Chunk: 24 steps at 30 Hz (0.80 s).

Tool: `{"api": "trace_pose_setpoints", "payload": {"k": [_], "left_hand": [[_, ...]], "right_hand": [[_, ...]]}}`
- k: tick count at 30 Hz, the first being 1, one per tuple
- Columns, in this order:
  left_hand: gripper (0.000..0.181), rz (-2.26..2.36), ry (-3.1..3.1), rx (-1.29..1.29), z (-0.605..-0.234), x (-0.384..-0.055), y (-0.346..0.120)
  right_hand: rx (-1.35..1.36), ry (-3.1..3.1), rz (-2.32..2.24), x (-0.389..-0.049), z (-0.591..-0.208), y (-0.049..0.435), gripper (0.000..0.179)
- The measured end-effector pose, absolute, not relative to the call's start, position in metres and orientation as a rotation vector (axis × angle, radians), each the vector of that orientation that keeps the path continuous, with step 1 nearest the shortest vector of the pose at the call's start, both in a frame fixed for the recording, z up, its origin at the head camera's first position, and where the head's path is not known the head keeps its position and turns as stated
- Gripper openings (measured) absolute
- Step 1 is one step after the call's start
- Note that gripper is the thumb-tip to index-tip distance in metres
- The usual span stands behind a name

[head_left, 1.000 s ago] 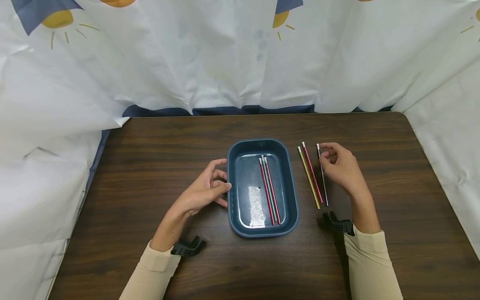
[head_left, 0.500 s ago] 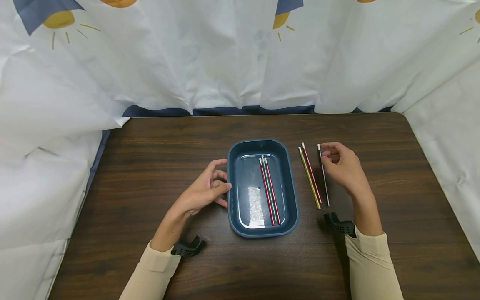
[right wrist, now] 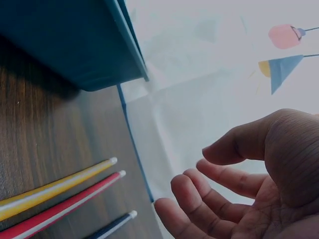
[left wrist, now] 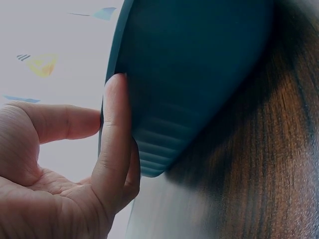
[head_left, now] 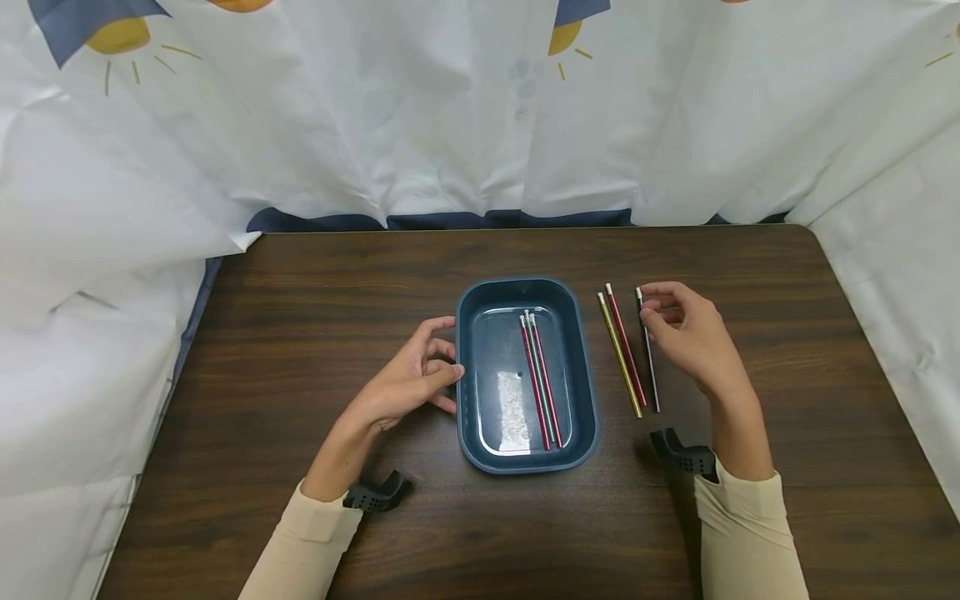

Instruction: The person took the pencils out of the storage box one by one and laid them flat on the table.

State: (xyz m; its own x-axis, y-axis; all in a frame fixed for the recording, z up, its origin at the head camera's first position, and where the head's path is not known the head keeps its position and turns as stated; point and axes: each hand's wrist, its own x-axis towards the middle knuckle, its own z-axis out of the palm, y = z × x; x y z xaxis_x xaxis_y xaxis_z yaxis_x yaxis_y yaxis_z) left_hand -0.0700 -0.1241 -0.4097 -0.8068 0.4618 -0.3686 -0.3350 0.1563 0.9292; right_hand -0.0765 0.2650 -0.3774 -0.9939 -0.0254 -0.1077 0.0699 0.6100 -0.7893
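In the head view a blue plastic tray (head_left: pixel 487 350) stands mid-table, with a red pencil (head_left: pixel 533 379), a green pencil (head_left: pixel 538 367) and another red pencil (head_left: pixel 545 379) lying side by side in it. My left hand (head_left: pixel 405 379) pinches its left rim, thumb on the rim and fingers along the outer wall. Right of the tray lie a yellow pencil (head_left: pixel 619 354), a red pencil (head_left: pixel 627 350) and a black pencil (head_left: pixel 651 367), white ends away from me. My right hand (head_left: pixel 693 337) is beside the black pencil; the right wrist view shows its fingers loosely bent with nothing between them.
The dark wooden table (head_left: pixel 337 292) ends at a white patterned curtain (head_left: pixel 450 108) behind, with more white cloth at both sides. A black wrist strap (head_left: pixel 378 492) is on the left wrist, and another strap (head_left: pixel 682 454) is on the right.
My right hand has shifted slightly right, and the black pencil lies a touch further right than before. My left hand and the tray have stayed in place.
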Motion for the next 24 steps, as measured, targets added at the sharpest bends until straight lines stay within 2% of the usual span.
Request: {"api": "trace_pose_setpoints", "payload": {"k": [24], "left_hand": [[0.078,1.704,1.833,0.113,-0.408,-0.070,-0.124]], "right_hand": [[-0.094,2.660,-1.366,-0.075,-0.361,0.228,0.039]]}}
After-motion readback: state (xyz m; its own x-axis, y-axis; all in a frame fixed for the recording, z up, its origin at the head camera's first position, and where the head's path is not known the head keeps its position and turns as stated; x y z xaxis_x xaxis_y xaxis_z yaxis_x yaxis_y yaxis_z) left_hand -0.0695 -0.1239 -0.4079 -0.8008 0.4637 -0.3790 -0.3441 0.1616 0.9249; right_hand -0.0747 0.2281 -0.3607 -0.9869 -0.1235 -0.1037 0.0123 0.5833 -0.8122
